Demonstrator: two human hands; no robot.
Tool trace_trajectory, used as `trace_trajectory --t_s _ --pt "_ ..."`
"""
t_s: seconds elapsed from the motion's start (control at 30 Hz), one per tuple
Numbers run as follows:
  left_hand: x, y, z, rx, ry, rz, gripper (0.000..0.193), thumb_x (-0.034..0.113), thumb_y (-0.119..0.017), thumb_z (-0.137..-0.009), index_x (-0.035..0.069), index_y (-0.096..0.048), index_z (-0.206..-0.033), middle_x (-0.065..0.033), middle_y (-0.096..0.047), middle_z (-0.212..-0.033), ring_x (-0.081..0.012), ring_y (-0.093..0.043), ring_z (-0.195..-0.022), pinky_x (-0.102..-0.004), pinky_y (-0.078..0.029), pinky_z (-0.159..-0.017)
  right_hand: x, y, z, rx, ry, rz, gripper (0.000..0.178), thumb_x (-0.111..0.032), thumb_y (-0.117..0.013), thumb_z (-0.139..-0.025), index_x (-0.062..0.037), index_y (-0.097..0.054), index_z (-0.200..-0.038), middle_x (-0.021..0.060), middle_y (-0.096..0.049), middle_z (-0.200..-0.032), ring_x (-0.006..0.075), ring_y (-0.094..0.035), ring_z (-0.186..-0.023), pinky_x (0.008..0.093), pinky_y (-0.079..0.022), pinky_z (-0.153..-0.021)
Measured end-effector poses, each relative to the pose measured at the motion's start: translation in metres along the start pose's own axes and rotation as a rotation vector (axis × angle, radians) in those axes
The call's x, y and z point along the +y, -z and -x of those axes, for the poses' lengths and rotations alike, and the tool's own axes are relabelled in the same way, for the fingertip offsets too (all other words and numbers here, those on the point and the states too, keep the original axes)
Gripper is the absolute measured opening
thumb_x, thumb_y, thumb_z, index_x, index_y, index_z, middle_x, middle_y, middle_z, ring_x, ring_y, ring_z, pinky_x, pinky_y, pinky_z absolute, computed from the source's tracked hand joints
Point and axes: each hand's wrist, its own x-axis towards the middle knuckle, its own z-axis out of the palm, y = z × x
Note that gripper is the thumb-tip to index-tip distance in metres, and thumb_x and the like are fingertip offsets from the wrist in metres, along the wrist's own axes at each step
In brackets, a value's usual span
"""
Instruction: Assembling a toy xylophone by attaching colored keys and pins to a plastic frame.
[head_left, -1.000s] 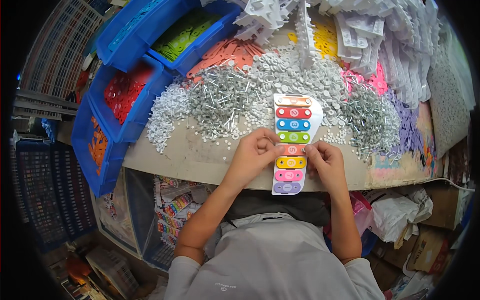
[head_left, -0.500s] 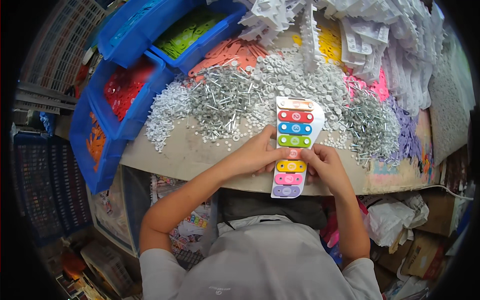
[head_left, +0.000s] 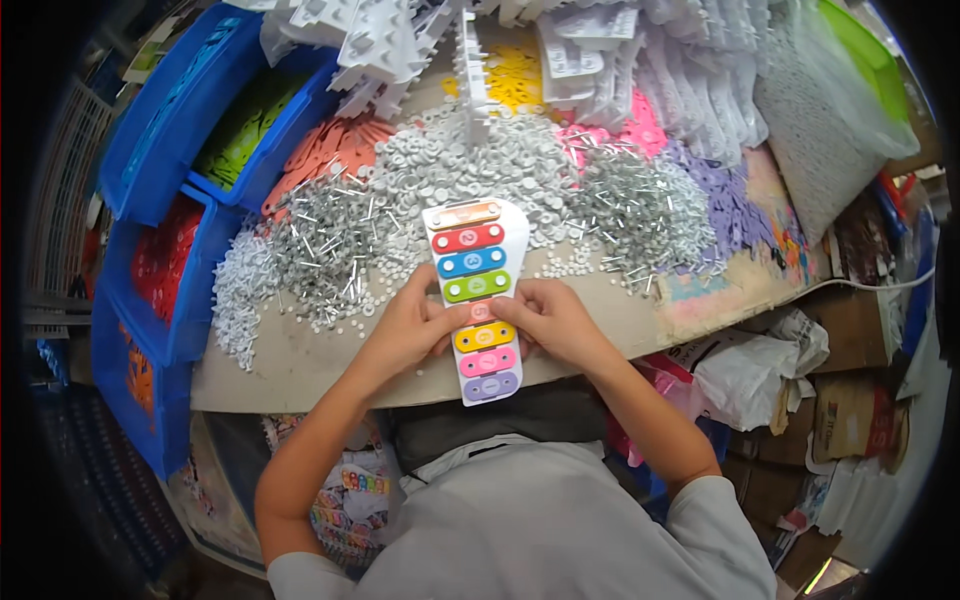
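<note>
A toy xylophone (head_left: 473, 263) with a white base and a column of coloured bars is held over the near edge of the worktable. My left hand (head_left: 408, 328) grips its left side, and its thumb presses on the salmon bar. From the right, my right hand (head_left: 552, 318) closes on the same bar with its thumb; the fingers of both hands are partly hidden behind the base. White round caps sit on the ends of the upper bars. At the yellow, pink and purple bars, the ends show small dark holes or metal spots instead.
Beyond the toy lie heaps of white caps (head_left: 440, 160), metal pins (head_left: 325, 240) and small white pieces (head_left: 240, 295). Blue bins (head_left: 185, 320) with coloured bars stand at left. White bases (head_left: 690, 80) are stacked at the back, beside purple bars (head_left: 735, 210) and a large sack (head_left: 815, 120).
The whole view has shifted, so the table and toy appear farther left. The toy looks slightly turned; both hands keep the same grip on it.
</note>
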Motion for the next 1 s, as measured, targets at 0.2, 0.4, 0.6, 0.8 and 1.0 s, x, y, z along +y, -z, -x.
trace_trajectory --t_s 0.2,0.4,0.6,0.8,1.0 --pt "-0.008 0.007 0.012 0.094 0.013 -0.103 0.057 0.020 -0.071 -0.098 0.003 -0.041 -0.142 -0.0003 -0.062 -0.067 -0.0049 -0.050 -0.054 -0.0221 -0.033 -0.048 -0.001 0.012 0.021 0.265 0.130 0.022 0.029 -0.027 -0.058 -0.105 -0.0021 -0.066 -0.095 0.0022 -0.061 -0.067 0.0102 -0.060 -0.056 0.0280 -0.050 -0.051" --pt "-0.031 -0.013 0.035 0.399 -0.293 -0.002 0.047 0.018 -0.070 -0.099 0.001 -0.048 -0.137 -0.0067 -0.070 -0.082 -0.0080 -0.061 -0.070 -0.0270 -0.050 -0.064 0.072 0.178 0.072 1.152 0.313 0.726 0.036 -0.022 -0.060 -0.103 0.0009 -0.054 -0.130 0.0157 -0.062 -0.098 0.0239 -0.060 -0.090 0.0402 -0.049 -0.084" --pt "-0.015 0.031 0.073 0.989 -0.551 -0.694 0.010 0.012 -0.068 -0.095 0.002 -0.070 -0.097 -0.0128 -0.069 -0.086 -0.0299 -0.068 -0.077 -0.0391 -0.053 -0.070 0.103 0.223 0.095 1.074 0.134 0.878 0.022 -0.020 -0.059 -0.103 -0.0017 -0.054 -0.115 0.0143 -0.058 -0.080 0.0269 -0.056 -0.072 0.0407 -0.048 -0.071" --pt "-0.012 0.116 0.101 1.273 -0.429 -1.018 0.008 0.010 -0.070 -0.091 0.004 -0.071 -0.095 -0.0115 -0.069 -0.093 -0.0318 -0.066 -0.088 -0.0414 -0.052 -0.077 0.104 0.228 0.084 1.012 0.229 0.999 0.009 -0.007 -0.055 -0.101 0.0011 -0.051 -0.101 0.0197 -0.057 -0.085 0.0364 -0.054 -0.075 0.0417 -0.048 -0.076" --pt "-0.018 0.131 0.092 1.179 -0.381 -1.224 0.009 0.009 -0.072 -0.087 0.005 -0.071 -0.094 -0.0095 -0.066 -0.095 -0.0303 -0.062 -0.095 -0.0428 -0.047 -0.085 0.087 0.206 0.087 1.053 0.164 0.854 0.009 -0.007 -0.056 -0.100 0.0014 -0.053 -0.100 0.0178 -0.060 -0.090 0.0306 -0.059 -0.082 0.0395 -0.049 -0.077"
